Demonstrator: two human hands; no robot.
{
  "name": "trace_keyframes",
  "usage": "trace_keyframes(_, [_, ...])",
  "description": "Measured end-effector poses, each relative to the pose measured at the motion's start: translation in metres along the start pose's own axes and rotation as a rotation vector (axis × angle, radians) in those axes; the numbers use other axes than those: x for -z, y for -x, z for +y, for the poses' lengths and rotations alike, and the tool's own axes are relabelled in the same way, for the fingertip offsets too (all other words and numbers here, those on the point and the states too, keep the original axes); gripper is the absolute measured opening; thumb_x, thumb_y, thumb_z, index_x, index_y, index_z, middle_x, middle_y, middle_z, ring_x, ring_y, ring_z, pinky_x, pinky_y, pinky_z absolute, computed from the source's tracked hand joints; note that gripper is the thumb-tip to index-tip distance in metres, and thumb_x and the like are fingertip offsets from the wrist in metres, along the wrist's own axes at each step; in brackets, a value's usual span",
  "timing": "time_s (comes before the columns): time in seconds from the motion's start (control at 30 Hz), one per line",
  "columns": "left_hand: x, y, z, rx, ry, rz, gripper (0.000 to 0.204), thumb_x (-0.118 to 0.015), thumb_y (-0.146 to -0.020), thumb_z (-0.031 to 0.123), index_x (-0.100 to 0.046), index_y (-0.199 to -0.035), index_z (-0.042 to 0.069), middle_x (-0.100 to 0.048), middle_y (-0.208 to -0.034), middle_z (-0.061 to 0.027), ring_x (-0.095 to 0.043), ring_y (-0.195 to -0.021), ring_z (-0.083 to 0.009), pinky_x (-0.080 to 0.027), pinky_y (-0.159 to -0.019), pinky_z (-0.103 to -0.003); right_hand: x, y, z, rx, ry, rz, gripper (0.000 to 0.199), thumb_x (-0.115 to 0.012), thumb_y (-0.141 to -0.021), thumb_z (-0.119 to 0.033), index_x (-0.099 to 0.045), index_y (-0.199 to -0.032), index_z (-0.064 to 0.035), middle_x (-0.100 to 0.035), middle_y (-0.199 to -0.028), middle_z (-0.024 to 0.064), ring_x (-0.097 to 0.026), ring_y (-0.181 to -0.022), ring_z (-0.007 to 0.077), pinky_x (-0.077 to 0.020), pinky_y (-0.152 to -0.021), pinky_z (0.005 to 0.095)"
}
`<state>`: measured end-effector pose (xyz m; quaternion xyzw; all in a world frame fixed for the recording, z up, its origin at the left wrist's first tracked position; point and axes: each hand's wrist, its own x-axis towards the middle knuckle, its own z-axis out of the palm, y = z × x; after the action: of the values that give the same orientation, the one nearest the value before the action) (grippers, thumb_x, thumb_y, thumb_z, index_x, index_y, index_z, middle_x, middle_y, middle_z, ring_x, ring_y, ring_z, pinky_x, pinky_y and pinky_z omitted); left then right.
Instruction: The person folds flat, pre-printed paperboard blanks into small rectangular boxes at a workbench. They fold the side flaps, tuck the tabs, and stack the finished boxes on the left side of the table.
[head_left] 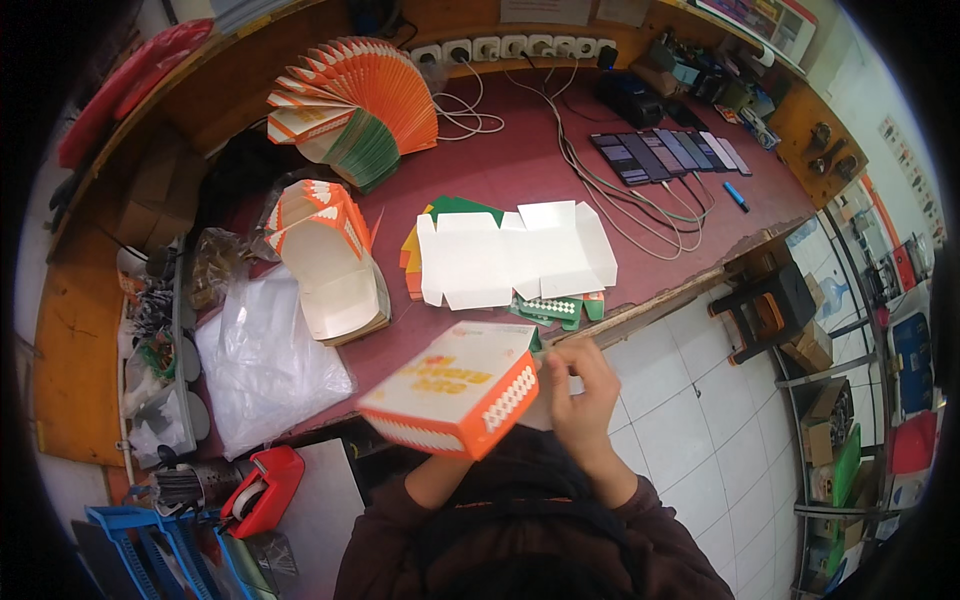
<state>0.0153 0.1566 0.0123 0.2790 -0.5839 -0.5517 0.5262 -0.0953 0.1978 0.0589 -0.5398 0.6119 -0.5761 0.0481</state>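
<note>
An orange, white and green cardboard box (pixel 450 375) is folded into shape and tilted above the table's near edge. My left hand (pixel 441 478) reaches beneath it and seems to hold it up; only the wrist shows, and the fingers are hidden behind the box. At the box's right end, by a green flap, my right hand (pixel 580 395) is closed with its fingertips at the edge, pinching there. Just beyond lies a stack of flat, unfolded box blanks (pixel 515 255), the top one white side up. To its left stand nested, partly folded boxes (pixel 335 285).
A fanned pile of orange and green cartons (pixel 365 105) stands at the back left. Clear plastic bags (pixel 265 360) lie at the left, above a red tape dispenser (pixel 265 490). Several phones (pixel 670 155), cables (pixel 590 175) and a blue marker (pixel 736 196) occupy the right side.
</note>
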Motion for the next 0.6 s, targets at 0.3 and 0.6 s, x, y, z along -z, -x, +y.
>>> trace_keyframes(0.3, [-0.002, -0.01, 0.002, 0.342, 0.076, 0.184, 0.036, -0.055, -0.094, 0.015, -0.044, -0.126, 0.001, -0.049, -0.122, -0.0093, -0.051, -0.111, -0.0178, -0.044, -0.095, -0.032, -0.015, 0.007, -0.004, 0.283, 0.479, -0.279, 0.051, -0.063, -0.075, -0.001, -0.053, -0.124, -0.0058, -0.049, -0.116, 0.0162, -0.052, -0.106, 0.035, -0.0426, -0.085, 0.045])
trace_keyframes(0.6, [-0.006, -0.022, -0.013, 0.048, 0.308, -0.097, 0.024, -0.049, -0.096, 0.008, -0.053, -0.117, -0.001, -0.057, -0.11, -0.0103, -0.061, -0.101, -0.0241, -0.056, -0.082, -0.037, 0.001, -0.01, 0.033, 0.039, 0.296, -0.006, 0.021, -0.069, -0.076, -0.003, -0.063, -0.096, -0.0041, -0.061, -0.085, 0.0105, -0.062, -0.071, 0.0266, -0.0487, -0.062, 0.0325])
